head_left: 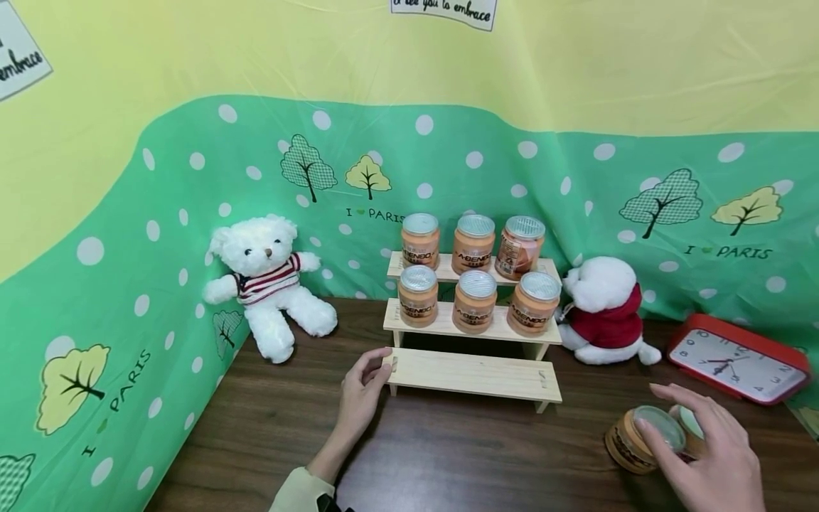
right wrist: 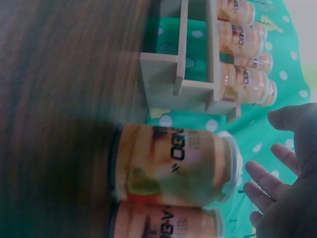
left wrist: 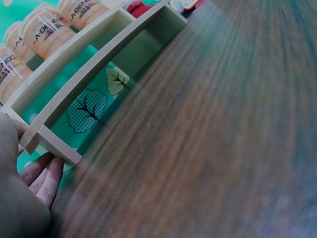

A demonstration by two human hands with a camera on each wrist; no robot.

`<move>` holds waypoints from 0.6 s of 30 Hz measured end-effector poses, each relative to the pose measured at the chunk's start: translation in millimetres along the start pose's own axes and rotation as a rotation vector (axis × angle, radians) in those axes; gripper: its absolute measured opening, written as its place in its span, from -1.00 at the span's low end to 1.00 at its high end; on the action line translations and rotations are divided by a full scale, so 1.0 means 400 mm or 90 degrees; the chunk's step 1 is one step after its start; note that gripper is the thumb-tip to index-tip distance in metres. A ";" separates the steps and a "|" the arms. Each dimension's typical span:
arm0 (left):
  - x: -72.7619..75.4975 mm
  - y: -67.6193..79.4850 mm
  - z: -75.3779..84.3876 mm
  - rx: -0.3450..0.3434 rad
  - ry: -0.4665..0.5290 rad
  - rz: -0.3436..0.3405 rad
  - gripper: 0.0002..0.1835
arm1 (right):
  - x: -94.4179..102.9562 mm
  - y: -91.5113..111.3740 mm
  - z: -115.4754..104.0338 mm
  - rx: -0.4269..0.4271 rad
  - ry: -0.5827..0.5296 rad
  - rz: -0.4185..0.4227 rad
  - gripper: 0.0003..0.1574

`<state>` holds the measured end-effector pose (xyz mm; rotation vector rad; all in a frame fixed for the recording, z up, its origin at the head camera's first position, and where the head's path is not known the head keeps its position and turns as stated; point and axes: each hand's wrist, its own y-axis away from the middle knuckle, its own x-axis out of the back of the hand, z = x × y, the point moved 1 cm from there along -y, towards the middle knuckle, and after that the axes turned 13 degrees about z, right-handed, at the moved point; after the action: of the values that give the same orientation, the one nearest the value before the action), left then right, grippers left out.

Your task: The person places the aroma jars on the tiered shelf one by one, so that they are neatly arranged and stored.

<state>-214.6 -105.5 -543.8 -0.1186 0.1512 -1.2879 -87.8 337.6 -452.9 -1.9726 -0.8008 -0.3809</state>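
Note:
A three-step wooden display shelf (head_left: pixel 473 372) stands on the table, its lowest step bare. My left hand (head_left: pixel 361 391) grips the left end of that step, with fingers curled by the leg in the left wrist view. On the two upper steps sit several orange jars with clear ribbed lids, including a front jar (head_left: pixel 418 299). At the right, my right hand (head_left: pixel 719 451) hovers with spread fingers over two more jars standing side by side. The nearer jar (right wrist: pixel 168 163) is apart from the fingers in the right wrist view; the second jar (right wrist: pixel 163 220) is partly cut off there.
A white teddy bear (head_left: pixel 271 284) in a striped shirt sits left of the shelf. Right of it are a white plush toy (head_left: pixel 604 313) in a red hoodie and a red clock (head_left: pixel 739 359). Green and yellow patterned cloth (head_left: pixel 473 128) hangs behind the dark wooden table (head_left: pixel 448 455).

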 end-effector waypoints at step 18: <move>0.001 0.001 -0.005 -0.030 0.007 -0.001 -0.69 | -0.008 0.024 0.103 0.039 0.031 -0.044 -0.13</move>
<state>-214.6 -105.8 -545.8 -0.1526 0.1904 -1.2872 -86.0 368.3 -482.1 -1.8751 -0.8418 -0.4389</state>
